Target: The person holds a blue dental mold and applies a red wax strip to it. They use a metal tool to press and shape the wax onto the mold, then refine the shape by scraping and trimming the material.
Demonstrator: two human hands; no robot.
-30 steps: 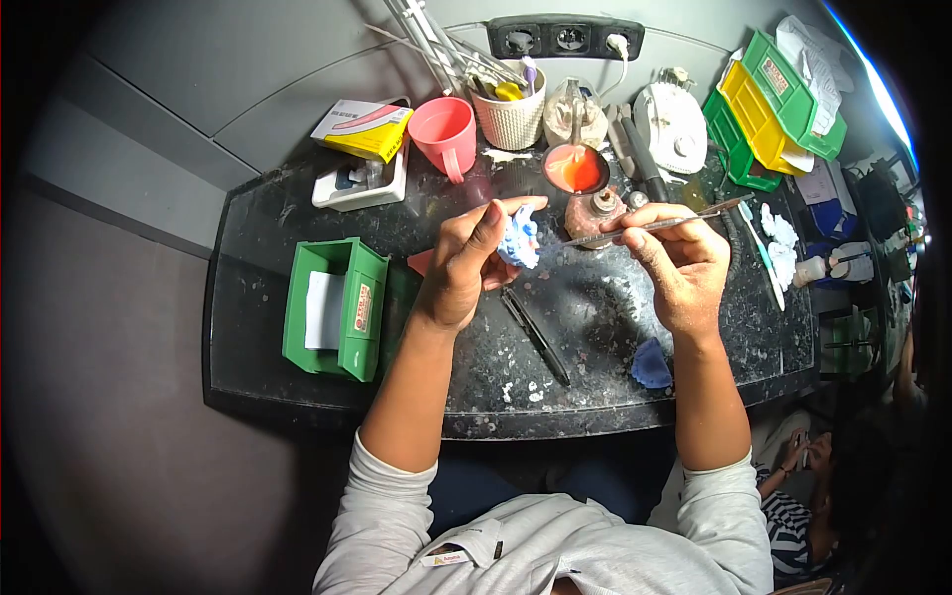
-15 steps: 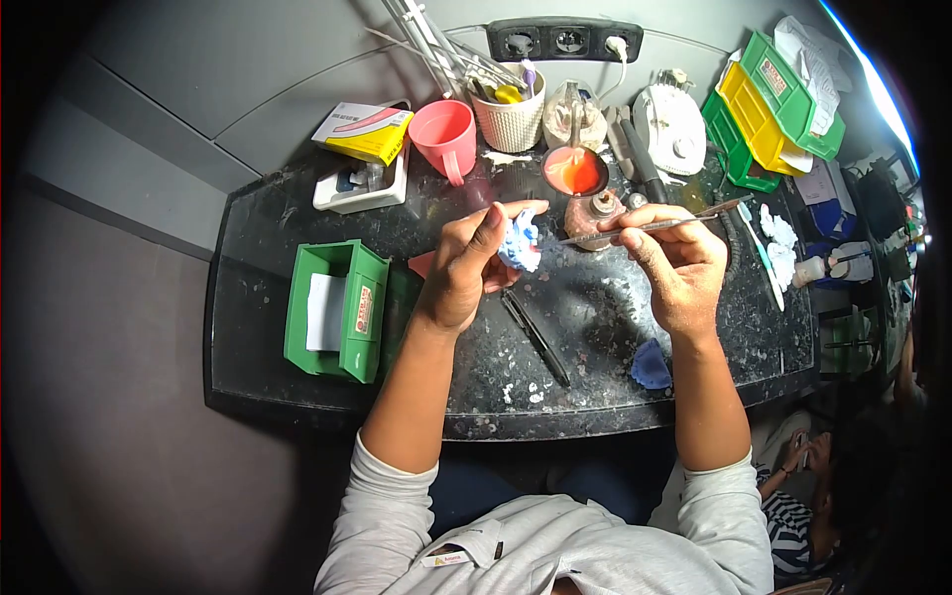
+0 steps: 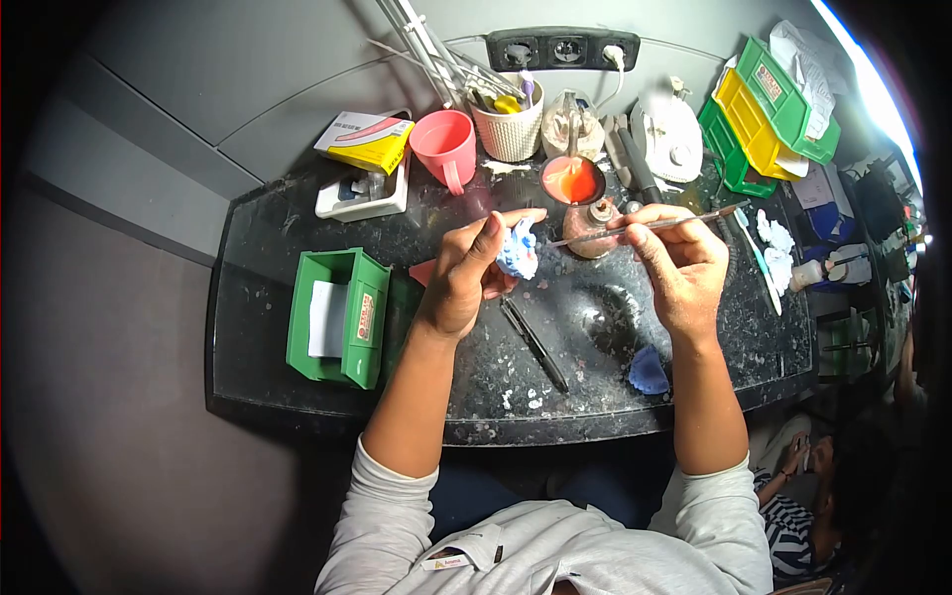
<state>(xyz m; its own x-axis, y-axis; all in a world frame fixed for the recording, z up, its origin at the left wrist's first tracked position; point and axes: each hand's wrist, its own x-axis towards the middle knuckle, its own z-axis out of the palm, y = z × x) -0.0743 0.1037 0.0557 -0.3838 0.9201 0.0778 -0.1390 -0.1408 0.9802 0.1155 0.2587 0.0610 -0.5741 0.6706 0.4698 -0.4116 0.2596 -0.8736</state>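
Observation:
My left hand (image 3: 456,283) grips a small blue-and-white dental model (image 3: 518,250), fingers wrapped behind it and thumb along its near side. Pinched between the thumb and fingers of my right hand (image 3: 684,273) is a thin metal wax carver (image 3: 593,237), held nearly level. Its tip points left and ends just short of the model. Behind the carver's shaft stands a pinkish glass spirit burner (image 3: 587,220). Beyond that sits a small round pan of orange-red wax (image 3: 571,181). A black pen (image 3: 535,347) and a blue arch-shaped piece (image 3: 649,371) lie below my hands.
A green bin (image 3: 367,337) holding paper stands left on the black table (image 3: 258,367). Along the back are a pink mug (image 3: 441,144), a white woven pot (image 3: 511,134) of tools and a yellow-white box (image 3: 367,139). A toothbrush (image 3: 759,258) and stacked bins (image 3: 759,119) are right. Another person sits lower right.
The carver's tip has moved slightly left, closer to the dental model. Both hands keep their grips, and the view has shifted a little.

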